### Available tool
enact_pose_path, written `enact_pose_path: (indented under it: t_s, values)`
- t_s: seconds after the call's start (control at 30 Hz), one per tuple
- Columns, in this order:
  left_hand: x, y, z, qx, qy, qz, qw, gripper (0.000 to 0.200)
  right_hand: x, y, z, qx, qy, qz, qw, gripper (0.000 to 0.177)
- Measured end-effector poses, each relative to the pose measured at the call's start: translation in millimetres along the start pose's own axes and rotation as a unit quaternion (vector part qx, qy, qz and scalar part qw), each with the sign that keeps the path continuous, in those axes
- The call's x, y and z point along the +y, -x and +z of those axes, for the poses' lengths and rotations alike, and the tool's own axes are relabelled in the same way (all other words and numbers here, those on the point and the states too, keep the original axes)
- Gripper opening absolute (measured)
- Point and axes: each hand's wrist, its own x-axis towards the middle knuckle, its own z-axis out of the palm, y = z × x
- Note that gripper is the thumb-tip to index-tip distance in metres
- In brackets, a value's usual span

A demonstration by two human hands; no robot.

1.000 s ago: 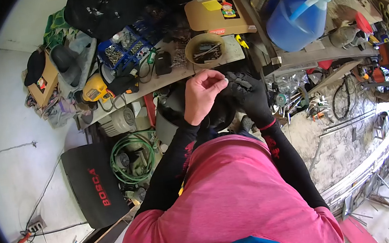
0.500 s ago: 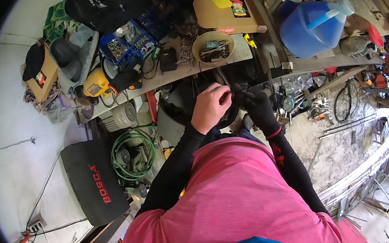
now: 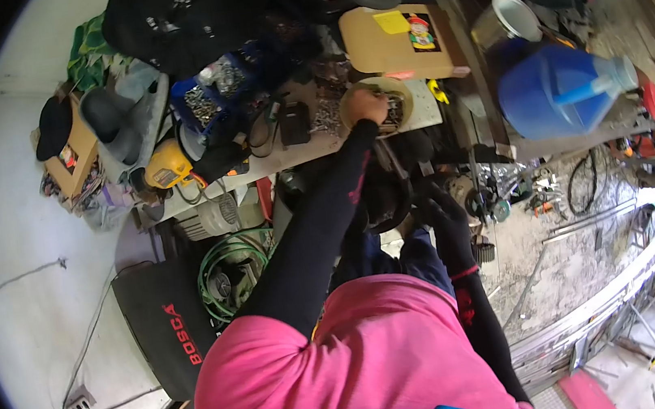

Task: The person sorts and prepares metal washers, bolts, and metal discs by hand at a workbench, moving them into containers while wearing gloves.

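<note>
My bare left hand (image 3: 369,107) reaches down into a round tan bowl (image 3: 406,95) on the workbench. Small metal pieces (image 3: 394,111) lie in the bowl beside it; the fingertips are hidden, so whether they grip anything does not show. My right hand (image 3: 441,211), in a black glove, is lower down, in front of the bench edge and close to a dark round object (image 3: 386,201). Its fingers blend into the shadow, and what they hold, if anything, cannot be made out.
Behind the bowl is a cardboard box (image 3: 374,47). A blue jug (image 3: 547,92) and a metal can (image 3: 515,15) stand to the right. Leftward are a black battery-like block (image 3: 295,123), blue bins of screws (image 3: 201,105), a yellow power tool (image 3: 167,165) and a coiled green hose (image 3: 209,272).
My left hand has left my right hand's side and moved up and forward into the bowl. The right hand has shifted slightly down in view. The camera view has tilted a little.
</note>
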Motion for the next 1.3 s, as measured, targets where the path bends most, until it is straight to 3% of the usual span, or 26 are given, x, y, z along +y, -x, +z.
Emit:
enact_pose_path:
  t_s: [0.07,0.13,0.2,0.23,0.27,0.3,0.37,0.43,0.57,0.63,0.7,0.87,1.03,1.3]
  values:
    - [7,-13,10,-0.057,-0.021,-0.155,0.986,0.034,2,6,2,0.004,-0.023,0.025,0.999,0.041]
    - [9,-25,-4,-0.081,0.007,-0.236,0.968,0.035,-12,13,5,0.03,-0.028,0.053,0.998,0.041]
    - [27,-21,-23,-0.183,0.145,-0.317,0.919,0.033,-8,8,2,0.025,-0.014,0.046,0.999,0.042]
    - [20,-17,-23,-0.183,0.143,-0.319,0.919,0.033,-7,7,0,0.026,0.002,0.037,0.999,0.042]
    - [16,-11,-27,-0.115,0.057,-0.157,0.979,0.03,-6,4,-3,0.021,0.006,0.037,0.999,0.041]
    - [10,-9,-30,-0.043,-0.033,0.015,0.998,0.027,-4,-1,-4,0.021,0.003,0.038,0.999,0.041]
    - [5,4,-67,0.046,0.018,0.102,0.994,0.024,4,-12,-6,0.038,0.051,0.007,0.998,0.041]
    - [16,11,-118,0.098,0.052,0.016,0.994,0.022,1,-20,2,0.043,0.019,0.027,0.999,0.04]
    - [-19,-25,-153,0.09,-0.028,-0.003,0.996,0.026,3,-26,13,0.0,0.031,-0.008,0.999,0.038]
    - [-21,-51,-149,0.076,-0.069,-0.005,0.995,0.031,4,-24,21,0.001,0.03,-0.009,1.0,0.039]
    - [-23,-79,-141,0.041,-0.192,-0.003,0.981,0.039,13,-22,21,-0.016,0.001,0.011,1.0,0.04]
    - [-39,-139,-123,-0.051,-0.227,-0.105,0.967,0.041,34,-18,6,-0.066,-0.068,0.062,0.994,0.047]
    - [-57,-154,-123,-0.12,-0.258,-0.15,0.947,0.037,18,-14,-2,-0.029,-0.039,0.062,0.997,0.041]
    - [-67,-141,-116,0.039,-0.191,-0.083,0.977,0.036,10,-17,-10,-0.013,-0.057,0.082,0.995,0.039]
